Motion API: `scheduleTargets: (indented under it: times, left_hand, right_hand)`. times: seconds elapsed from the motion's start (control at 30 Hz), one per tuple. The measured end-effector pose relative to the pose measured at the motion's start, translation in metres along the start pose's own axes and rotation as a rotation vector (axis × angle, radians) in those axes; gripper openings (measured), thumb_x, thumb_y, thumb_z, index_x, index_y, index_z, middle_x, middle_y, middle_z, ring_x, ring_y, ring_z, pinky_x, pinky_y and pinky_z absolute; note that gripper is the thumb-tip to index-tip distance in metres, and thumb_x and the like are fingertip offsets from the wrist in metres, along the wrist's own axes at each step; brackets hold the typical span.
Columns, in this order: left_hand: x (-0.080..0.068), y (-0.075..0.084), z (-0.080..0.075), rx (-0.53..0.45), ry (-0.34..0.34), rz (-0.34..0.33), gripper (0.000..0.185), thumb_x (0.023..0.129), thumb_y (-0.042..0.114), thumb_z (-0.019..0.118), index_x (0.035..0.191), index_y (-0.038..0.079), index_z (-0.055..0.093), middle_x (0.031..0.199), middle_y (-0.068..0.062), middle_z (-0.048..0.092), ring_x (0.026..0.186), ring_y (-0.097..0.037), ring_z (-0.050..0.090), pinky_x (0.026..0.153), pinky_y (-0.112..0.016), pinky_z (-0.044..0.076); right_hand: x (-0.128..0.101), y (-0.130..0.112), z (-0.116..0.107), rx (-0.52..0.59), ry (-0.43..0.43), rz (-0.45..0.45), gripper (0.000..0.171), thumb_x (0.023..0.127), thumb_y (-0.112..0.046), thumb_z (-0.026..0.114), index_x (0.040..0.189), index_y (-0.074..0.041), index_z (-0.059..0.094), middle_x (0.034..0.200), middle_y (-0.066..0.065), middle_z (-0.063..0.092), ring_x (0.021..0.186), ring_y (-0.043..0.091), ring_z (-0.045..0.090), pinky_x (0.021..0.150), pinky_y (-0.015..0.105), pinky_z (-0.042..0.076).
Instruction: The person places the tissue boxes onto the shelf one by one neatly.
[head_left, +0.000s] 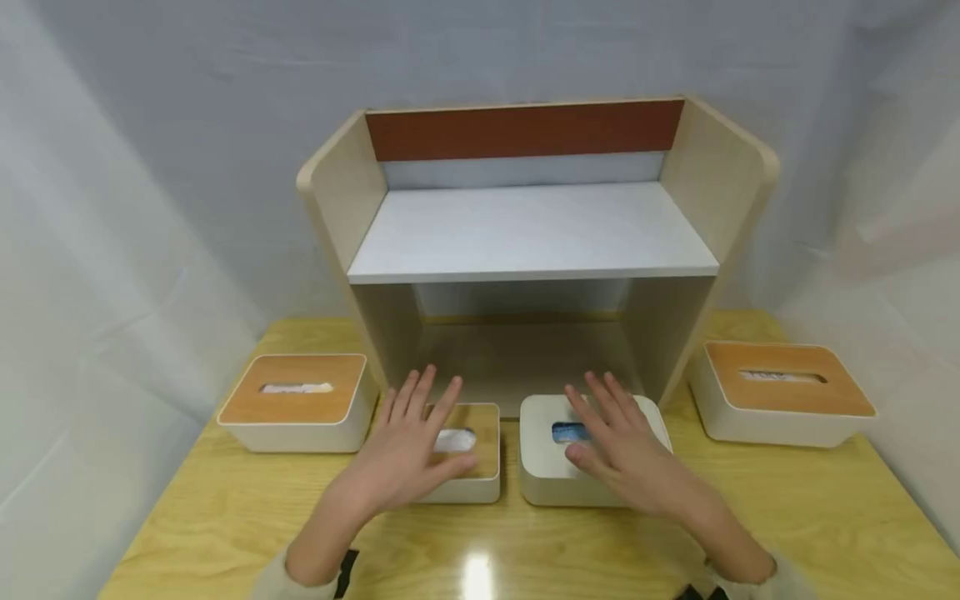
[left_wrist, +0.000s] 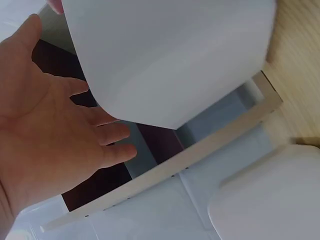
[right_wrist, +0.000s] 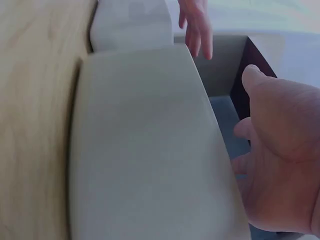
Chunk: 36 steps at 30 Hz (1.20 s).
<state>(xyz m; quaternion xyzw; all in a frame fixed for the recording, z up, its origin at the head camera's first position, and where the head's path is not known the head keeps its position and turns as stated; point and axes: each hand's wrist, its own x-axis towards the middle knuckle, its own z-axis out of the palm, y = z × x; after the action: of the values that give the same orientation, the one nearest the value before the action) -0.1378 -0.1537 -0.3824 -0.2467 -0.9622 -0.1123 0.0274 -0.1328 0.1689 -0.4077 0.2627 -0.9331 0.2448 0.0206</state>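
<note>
Two small tissue boxes stand side by side at the table's front, before a wooden shelf unit [head_left: 525, 233]. The left box [head_left: 476, 467] has a wood-coloured lid; the right box [head_left: 543, 467] is all white with a blue-tinted slot. My left hand [head_left: 408, 442] is spread flat over the wood-lidded box [left_wrist: 170, 60], fingers straight. Over the white box [right_wrist: 145, 145] my right hand [head_left: 615, 442] is spread the same way. In the wrist views the left palm [left_wrist: 50, 140] and the right palm [right_wrist: 280, 165] face their boxes with a gap showing. Neither hand grips anything.
A larger wood-lidded tissue box [head_left: 296, 400] stands at the left of the yellow table [head_left: 225, 517], another [head_left: 783, 392] at the right. The shelf unit has a white upper shelf [head_left: 532, 229] and an open bay beneath. Grey cloth walls surround the table.
</note>
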Motion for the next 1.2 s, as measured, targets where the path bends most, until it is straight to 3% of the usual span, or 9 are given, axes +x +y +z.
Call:
scheduleTargets:
  times: [0.2,0.47,0.63,0.77,0.9,1.03,1.2]
  left_hand:
    - [-0.010,-0.007,0.003,-0.033,0.037,-0.001,0.092,0.092,0.063,0.056,0.160,0.014,0.018,0.163,-0.024,0.010,0.149,-0.045,0.010,0.116,-0.065,0.017]
    - [-0.017,-0.020,0.007,-0.085,0.049,-0.023,0.093,0.092,0.062,0.058,0.160,0.014,0.017,0.163,-0.024,0.012,0.148,-0.044,0.014,0.116,-0.063,0.020]
    - [-0.018,-0.027,0.010,-0.112,0.055,-0.027,0.092,0.092,0.060,0.059,0.160,0.013,0.018,0.163,-0.024,0.012,0.147,-0.046,0.016,0.113,-0.066,0.024]
    - [-0.019,-0.030,0.014,-0.120,0.059,-0.033,0.091,0.092,0.061,0.058,0.160,0.012,0.020,0.163,-0.024,0.011,0.146,-0.047,0.017,0.113,-0.066,0.024]
    - [-0.022,-0.032,0.016,-0.132,0.083,-0.044,0.089,0.093,0.060,0.058,0.159,0.011,0.022,0.162,-0.025,0.013,0.146,-0.047,0.018,0.112,-0.066,0.024]
    - [-0.026,-0.035,0.019,-0.145,0.110,-0.047,0.088,0.093,0.057,0.060,0.158,0.010,0.024,0.161,-0.026,0.015,0.145,-0.047,0.021,0.110,-0.067,0.027]
    - [-0.029,-0.036,0.021,-0.169,0.109,-0.048,0.087,0.094,0.055,0.059,0.158,0.010,0.023,0.161,-0.027,0.015,0.143,-0.049,0.025,0.107,-0.067,0.033]
  right_hand:
    - [0.001,-0.014,0.011,0.094,0.019,-0.025,0.073,0.102,-0.043,0.052,0.161,-0.019,0.017,0.167,0.012,0.003,0.152,0.038,-0.003,0.113,0.070,0.011]
    - [0.005,-0.039,0.024,0.386,-0.007,-0.088,0.068,0.104,-0.030,0.052,0.161,-0.024,0.016,0.167,0.005,0.002,0.152,0.035,-0.001,0.115,0.067,0.012]
    - [0.008,-0.054,0.033,0.511,0.051,-0.105,0.067,0.104,-0.021,0.053,0.160,-0.024,0.018,0.167,0.001,0.008,0.152,0.029,0.008,0.116,0.061,0.016]
    - [0.012,-0.065,0.039,0.671,0.082,-0.053,0.063,0.104,-0.018,0.051,0.160,-0.018,0.022,0.165,0.003,0.015,0.151,0.028,0.016,0.118,0.044,0.021]
    - [0.017,-0.076,0.043,0.866,0.043,0.046,0.063,0.104,-0.020,0.051,0.159,-0.015,0.021,0.165,0.003,0.014,0.150,0.026,0.017,0.116,0.029,0.022]
    - [0.022,-0.087,0.050,0.920,0.042,0.108,0.064,0.103,-0.016,0.052,0.159,-0.014,0.020,0.165,0.005,0.013,0.151,0.025,0.014,0.118,0.035,0.020]
    - [0.024,-0.100,0.056,0.894,0.105,0.147,0.069,0.100,-0.011,0.057,0.159,-0.010,0.021,0.165,0.011,0.015,0.151,0.029,0.011,0.119,0.046,0.016]
